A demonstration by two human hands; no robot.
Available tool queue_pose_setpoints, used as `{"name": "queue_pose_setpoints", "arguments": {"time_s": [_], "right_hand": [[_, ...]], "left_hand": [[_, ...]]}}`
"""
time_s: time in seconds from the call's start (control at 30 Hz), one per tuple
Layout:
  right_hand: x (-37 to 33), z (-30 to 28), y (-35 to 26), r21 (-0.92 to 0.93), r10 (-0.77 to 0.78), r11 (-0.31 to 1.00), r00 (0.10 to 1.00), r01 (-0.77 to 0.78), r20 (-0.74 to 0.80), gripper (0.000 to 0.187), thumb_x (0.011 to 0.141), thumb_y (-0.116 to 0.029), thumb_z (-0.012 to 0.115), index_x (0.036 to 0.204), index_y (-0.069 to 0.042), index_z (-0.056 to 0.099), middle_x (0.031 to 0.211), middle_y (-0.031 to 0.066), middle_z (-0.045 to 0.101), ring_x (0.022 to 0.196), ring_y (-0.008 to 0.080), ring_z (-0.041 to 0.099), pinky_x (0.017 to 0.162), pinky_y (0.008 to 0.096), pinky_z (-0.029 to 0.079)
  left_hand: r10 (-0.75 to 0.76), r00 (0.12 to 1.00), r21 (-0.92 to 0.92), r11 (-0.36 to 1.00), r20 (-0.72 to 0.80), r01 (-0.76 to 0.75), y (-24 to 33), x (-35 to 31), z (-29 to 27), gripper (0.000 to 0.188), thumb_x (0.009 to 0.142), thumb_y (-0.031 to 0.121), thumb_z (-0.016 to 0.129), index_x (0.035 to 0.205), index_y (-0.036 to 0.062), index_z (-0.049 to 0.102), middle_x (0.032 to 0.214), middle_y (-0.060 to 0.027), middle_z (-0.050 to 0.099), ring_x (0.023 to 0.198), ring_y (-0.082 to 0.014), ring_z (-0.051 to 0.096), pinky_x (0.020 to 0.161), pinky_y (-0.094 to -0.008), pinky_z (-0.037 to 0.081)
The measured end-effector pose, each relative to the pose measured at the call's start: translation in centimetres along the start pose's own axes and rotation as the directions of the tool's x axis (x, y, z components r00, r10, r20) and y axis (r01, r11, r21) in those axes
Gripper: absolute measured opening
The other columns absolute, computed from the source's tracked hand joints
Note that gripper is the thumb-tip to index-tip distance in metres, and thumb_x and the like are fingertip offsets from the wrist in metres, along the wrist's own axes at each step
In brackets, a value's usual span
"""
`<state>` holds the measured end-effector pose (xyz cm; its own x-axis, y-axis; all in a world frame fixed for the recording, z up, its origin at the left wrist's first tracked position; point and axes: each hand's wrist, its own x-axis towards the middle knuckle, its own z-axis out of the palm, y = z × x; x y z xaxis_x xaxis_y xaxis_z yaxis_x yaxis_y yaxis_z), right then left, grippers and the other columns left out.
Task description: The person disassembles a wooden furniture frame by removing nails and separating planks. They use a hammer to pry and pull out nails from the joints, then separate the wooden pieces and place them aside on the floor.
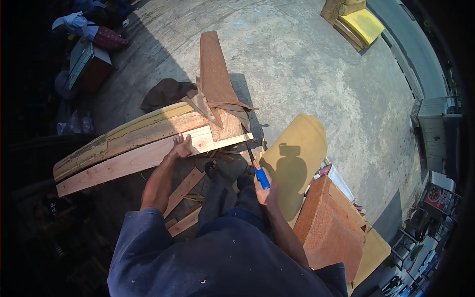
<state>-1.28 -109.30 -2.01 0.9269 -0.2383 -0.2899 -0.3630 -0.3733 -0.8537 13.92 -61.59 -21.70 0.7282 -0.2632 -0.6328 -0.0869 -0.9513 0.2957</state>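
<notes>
A long pale wooden board (123, 163) lies along the near side of a partly stripped furniture frame (148, 129) with yellowish foam. My left hand (182, 146) rests on the board, fingers spread over its top near the frame's edge. My right hand (267, 190) is closed round the blue handle (261, 177) of a handsaw. Its dark, narrow blade (249, 149) appears edge-on and meets the board's right end; I cannot tell how deep any cut is. Brown fabric (215, 64) covers the upright part of the frame, with torn flaps hanging at its base.
Wood offcuts (183, 193) lie around my feet. Right of me are a tan foam cushion (297, 143) and a brown upholstered piece (329, 232). A dark cloth bundle (166, 94) sits behind the frame. Another person (91, 29) is at the far left; a yellow pad (363, 25) is far right.
</notes>
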Motion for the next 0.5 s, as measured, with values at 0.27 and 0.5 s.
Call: {"name": "queue_pose_setpoints", "arguments": {"time_s": [0.27, 0.5], "right_hand": [[-6.9, -9.3, -4.6, 0.113, 0.153, 0.980, 0.984, -0.162, 0.087, 0.059, 0.077, -0.007, 0.059, 0.135, -0.008, 0.061, 0.091, 0.0136, 0.071, 0.082, 0.0170, 0.069, 0.080, 0.0316, 0.054], [-1.5, -4.4, -5.2, 0.012, 0.361, 0.930, 0.919, -0.367, 0.157, 0.056, 0.079, -0.011, 0.060, 0.134, -0.006, 0.061, 0.082, 0.0126, 0.069, 0.074, 0.0182, 0.066, 0.070, 0.0327, 0.052]], "left_hand": [[0.006, 1.000, -0.033, 0.999, 0.004, -0.006, 6.3, 0.0, -1.4, 0.097, 0.085, 0.047, 0.064, 0.156, -0.0004, 0.016, 0.157, -0.0397, 0.006, 0.149, -0.0529, 0.000, 0.116, -0.0646, 0.010], [-0.040, 0.999, 0.417, 0.908, -0.022, 0.045, 1.1, -0.5, -0.1, 0.088, 0.089, 0.052, 0.055, 0.153, -0.0019, 0.026, 0.158, -0.0329, 0.019, 0.144, -0.0572, 0.015, 0.109, -0.0709, 0.022]]}}
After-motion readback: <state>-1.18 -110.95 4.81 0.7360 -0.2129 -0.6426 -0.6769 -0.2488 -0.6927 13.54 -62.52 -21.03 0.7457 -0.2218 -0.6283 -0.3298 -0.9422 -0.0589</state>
